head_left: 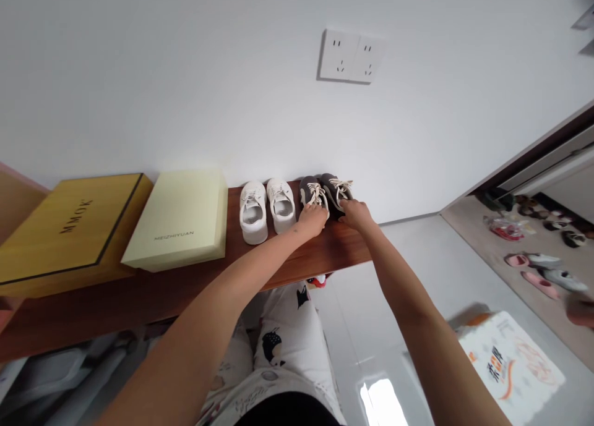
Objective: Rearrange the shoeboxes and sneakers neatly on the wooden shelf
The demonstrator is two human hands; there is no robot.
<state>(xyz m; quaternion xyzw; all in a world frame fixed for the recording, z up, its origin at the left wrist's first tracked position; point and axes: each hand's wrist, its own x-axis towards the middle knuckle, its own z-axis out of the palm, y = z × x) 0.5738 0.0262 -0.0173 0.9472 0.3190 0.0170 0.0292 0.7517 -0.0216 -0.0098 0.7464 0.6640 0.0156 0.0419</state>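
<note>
A pair of dark sneakers with cream laces stands at the right end of the brown wooden shelf (343, 247), toes toward the wall. My left hand (312, 220) grips the heel of the left dark sneaker (310, 187). On the heel of the right dark sneaker (333, 188), my right hand (355, 214) is closed in the same way. The fingers inside the shoes are partly hidden. Just left of them sit a white sneaker (253, 231) and its mate, the other white sneaker (281, 206), side by side.
Left on the shelf are a pale yellow box (179, 213) and a gold box (69, 225). A socket plate (350, 56) is on the wall. On the floor at right lie a white package (510, 364), pink slippers (541, 284) and several other shoes.
</note>
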